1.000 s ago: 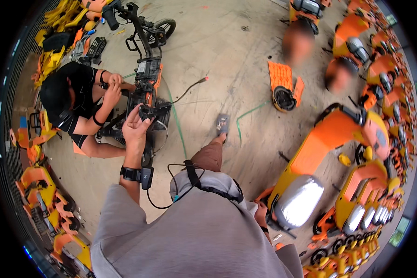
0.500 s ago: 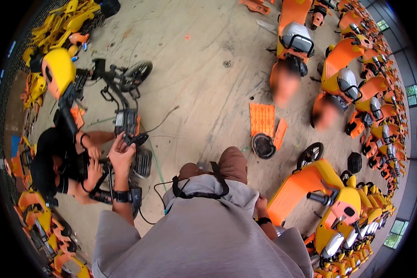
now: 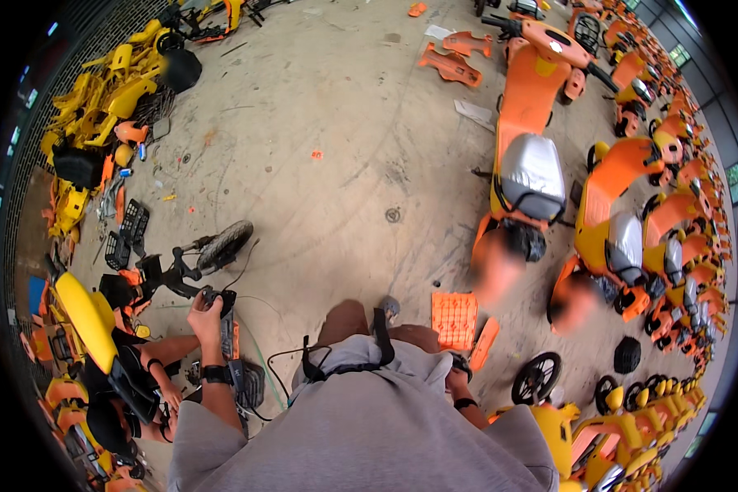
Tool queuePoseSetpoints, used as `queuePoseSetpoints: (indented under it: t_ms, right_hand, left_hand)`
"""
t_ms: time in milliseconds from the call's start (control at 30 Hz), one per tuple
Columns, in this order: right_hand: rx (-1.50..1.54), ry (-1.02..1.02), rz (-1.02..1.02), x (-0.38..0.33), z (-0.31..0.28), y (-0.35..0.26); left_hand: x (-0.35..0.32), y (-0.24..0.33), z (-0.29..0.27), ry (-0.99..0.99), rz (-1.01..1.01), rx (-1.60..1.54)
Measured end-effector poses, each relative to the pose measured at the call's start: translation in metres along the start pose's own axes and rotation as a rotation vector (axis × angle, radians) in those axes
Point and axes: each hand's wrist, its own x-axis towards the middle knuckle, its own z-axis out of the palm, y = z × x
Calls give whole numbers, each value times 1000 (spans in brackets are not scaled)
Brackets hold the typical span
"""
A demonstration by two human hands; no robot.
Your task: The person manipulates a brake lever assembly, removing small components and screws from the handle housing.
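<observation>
My left hand is raised at the left, closed around a small black part with a dark cable by it. It is over a stripped scooter frame, whose front wheel points away from me. A yellow body panel stands by the frame's near end. Beside my left forearm, a co-worker in black crouches, one hand low near the frame. My right hand hangs by my right hip. Its fingers are partly hidden, near a dark round part on the floor.
An orange grid panel and an orange strip lie ahead right. Beyond stand orange scooters in rows, with a loose wheel nearer. Yellow body parts are heaped far left. A green cord crosses the floor.
The view has tilted farther ahead, so the frame and orange panel sit lower. My left hand keeps the black part. The co-worker has shifted lower in the view; my right hand remains by my hip.
</observation>
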Motion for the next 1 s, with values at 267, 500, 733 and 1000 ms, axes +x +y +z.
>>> queuePoseSetpoints:
  t_ms: [267,500,733,1000]
  right_hand:
    - [30,-98,-221,139,29,-296]
    - [-45,-125,-43,179,100,-491]
    - [-80,-145,-50,207,191,-682]
    - [-67,-124,2,305,282,-918]
  left_hand:
    - [140,33,152,149,-420,-424]
    - [330,80,284,260,-249,-68]
    - [504,163,383,168,-190,-36]
    - [681,240,555,206,-135,176]
